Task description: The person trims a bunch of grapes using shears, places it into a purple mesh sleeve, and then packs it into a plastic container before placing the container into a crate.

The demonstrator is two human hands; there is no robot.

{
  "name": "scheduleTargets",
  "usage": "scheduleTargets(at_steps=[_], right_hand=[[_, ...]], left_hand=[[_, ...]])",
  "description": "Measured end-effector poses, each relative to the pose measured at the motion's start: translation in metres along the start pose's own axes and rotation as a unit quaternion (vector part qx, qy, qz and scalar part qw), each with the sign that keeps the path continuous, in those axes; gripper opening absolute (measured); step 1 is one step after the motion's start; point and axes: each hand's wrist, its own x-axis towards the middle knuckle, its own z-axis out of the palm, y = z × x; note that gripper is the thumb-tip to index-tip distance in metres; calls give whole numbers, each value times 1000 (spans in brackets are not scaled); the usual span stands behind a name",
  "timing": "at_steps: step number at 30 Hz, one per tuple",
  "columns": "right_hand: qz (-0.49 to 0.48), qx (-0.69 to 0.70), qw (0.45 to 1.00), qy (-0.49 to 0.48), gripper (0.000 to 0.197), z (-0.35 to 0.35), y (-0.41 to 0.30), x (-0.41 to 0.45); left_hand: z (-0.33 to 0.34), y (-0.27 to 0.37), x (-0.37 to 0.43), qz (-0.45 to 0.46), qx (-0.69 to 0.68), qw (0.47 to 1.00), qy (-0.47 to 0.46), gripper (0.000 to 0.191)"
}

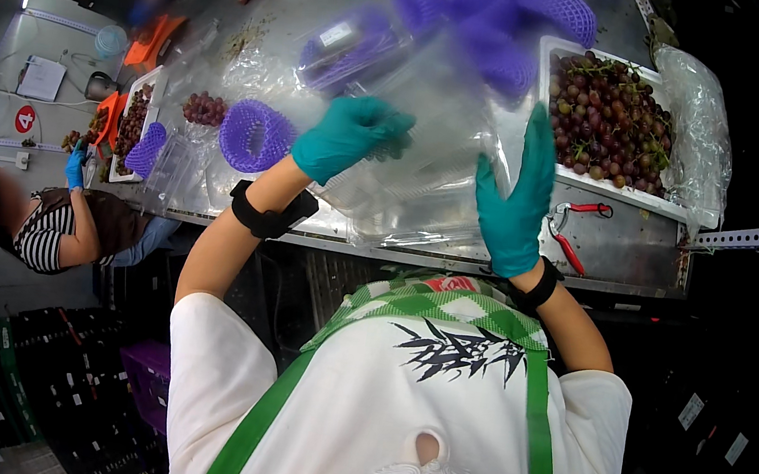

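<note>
My left hand [357, 137], in a teal glove, has its fingers curled over the left side of some clear plastic film or packaging [434, 151]; whether it grips an edge is unclear. On the right, my right hand [518, 190] is spread, thumb apart from the fingers, beside the same plastic. Clear plastic trays [390, 213] lie below, near the table's edge. Left of my left hand sits a purple foam net sleeve [256, 136], with a small grape bunch [205, 109] beyond it. A white foam box of red grapes [610, 120] stands right of my right hand.
Red-handled pruning shears [567, 234] lie near the right front edge. Purple foam nets [495, 15] and a clear clamshell box [354, 47] are at the back. Bubble wrap [696, 128] hangs over the grape box's right side. Two co-workers are at the left and top left, by orange stands [154, 40].
</note>
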Motion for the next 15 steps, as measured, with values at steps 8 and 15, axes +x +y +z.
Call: scheduleTargets(at_steps=[8, 15], right_hand=[[-207, -108, 955, -181, 29, -12, 1, 0], [-153, -189, 835, -493, 34, 4, 15, -11]], left_hand=[[-16, 1, 6, 84, -26, 993, 73, 27], [-48, 13, -3, 112, 21, 982, 153, 30]])
